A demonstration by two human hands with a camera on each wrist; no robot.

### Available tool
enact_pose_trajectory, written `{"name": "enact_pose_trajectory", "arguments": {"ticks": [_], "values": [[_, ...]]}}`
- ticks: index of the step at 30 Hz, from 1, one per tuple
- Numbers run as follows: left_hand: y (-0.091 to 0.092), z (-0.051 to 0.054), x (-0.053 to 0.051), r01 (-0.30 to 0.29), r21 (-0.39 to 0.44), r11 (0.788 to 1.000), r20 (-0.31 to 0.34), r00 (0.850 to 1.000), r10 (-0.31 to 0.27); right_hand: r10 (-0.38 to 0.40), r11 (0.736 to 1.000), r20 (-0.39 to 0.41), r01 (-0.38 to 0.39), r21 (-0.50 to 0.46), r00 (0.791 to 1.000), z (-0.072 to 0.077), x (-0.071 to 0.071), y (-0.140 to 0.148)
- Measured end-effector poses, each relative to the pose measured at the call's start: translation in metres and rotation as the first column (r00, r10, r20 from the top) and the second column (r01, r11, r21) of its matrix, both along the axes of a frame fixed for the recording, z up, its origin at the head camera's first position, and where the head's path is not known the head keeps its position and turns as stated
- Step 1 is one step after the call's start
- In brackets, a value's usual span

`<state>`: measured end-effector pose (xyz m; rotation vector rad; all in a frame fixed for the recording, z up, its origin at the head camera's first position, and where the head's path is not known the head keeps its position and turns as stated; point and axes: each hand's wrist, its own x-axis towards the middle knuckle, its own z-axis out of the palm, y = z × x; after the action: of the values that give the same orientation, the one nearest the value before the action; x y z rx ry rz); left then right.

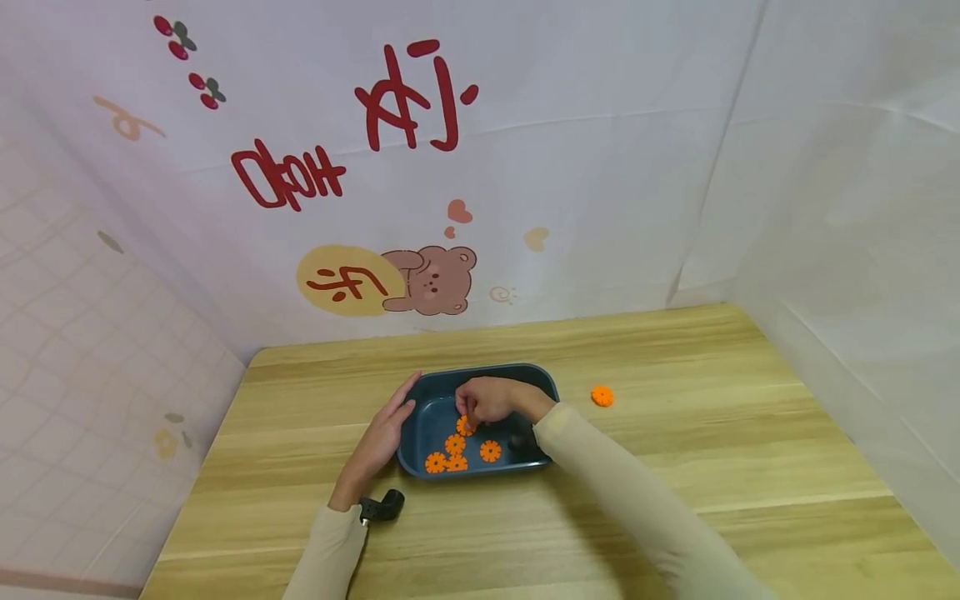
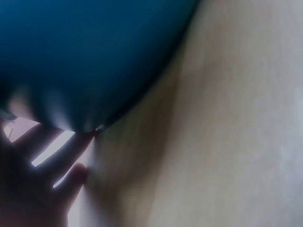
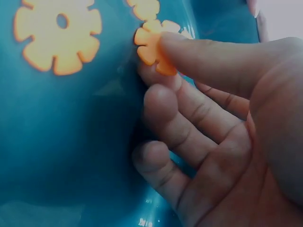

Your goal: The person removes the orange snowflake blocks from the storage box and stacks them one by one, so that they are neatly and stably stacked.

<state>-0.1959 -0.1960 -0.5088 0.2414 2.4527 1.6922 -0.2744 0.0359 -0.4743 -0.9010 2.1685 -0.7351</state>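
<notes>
A dark blue rectangular tray (image 1: pixel 442 385) stands on the wooden table. Inside it my right hand (image 1: pixel 487 398) pinches an orange notched plastic disc (image 3: pixel 150 43) between thumb and index finger; the other fingers are bent below it. Several more orange notched discs (image 1: pixel 491 451) lie in the tray, mostly at its near left, and one of them (image 3: pixel 59 33) shows large in the right wrist view. My left hand (image 1: pixel 381 433) rests along the tray's left side with its fingers extended, touching the outer wall. The left wrist view is dark, with those fingers (image 2: pixel 66 156) against the blue wall.
One loose orange disc (image 1: pixel 602 396) lies on the table (image 1: pixel 675 450) to the right of the tray. A black wrist camera (image 1: pixel 384 506) sticks out from the left wrist near the tray's front left corner. A white printed cloth (image 1: pixel 600 167) hangs behind the table.
</notes>
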Motion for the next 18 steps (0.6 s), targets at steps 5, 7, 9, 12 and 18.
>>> {"name": "enact_pose_trajectory", "arguments": {"ticks": [5,7,9,12,18], "values": [[0.000,0.004,0.002,0.008,0.007,1.000,0.024,1.000,-0.009,-0.018,0.999,0.024,0.019,-0.028,1.000,0.002,0.002,0.001],[0.001,0.012,0.005,0.017,0.014,1.000,0.042,0.999,-0.018,-0.026,0.999,0.031,0.028,-0.039,0.999,0.003,0.002,0.002],[0.002,0.019,0.008,0.027,0.019,0.999,0.058,0.998,-0.028,-0.033,0.998,0.035,0.035,-0.052,0.999,0.004,0.003,0.003],[0.004,0.027,0.011,0.036,0.016,0.999,0.069,0.997,-0.037,-0.026,0.997,0.025,0.027,-0.070,0.999,0.007,0.003,0.007],[0.000,0.008,0.002,0.014,0.014,1.000,0.037,0.999,-0.015,-0.034,0.991,0.012,0.035,-0.132,0.999,0.020,0.004,0.020]]}}
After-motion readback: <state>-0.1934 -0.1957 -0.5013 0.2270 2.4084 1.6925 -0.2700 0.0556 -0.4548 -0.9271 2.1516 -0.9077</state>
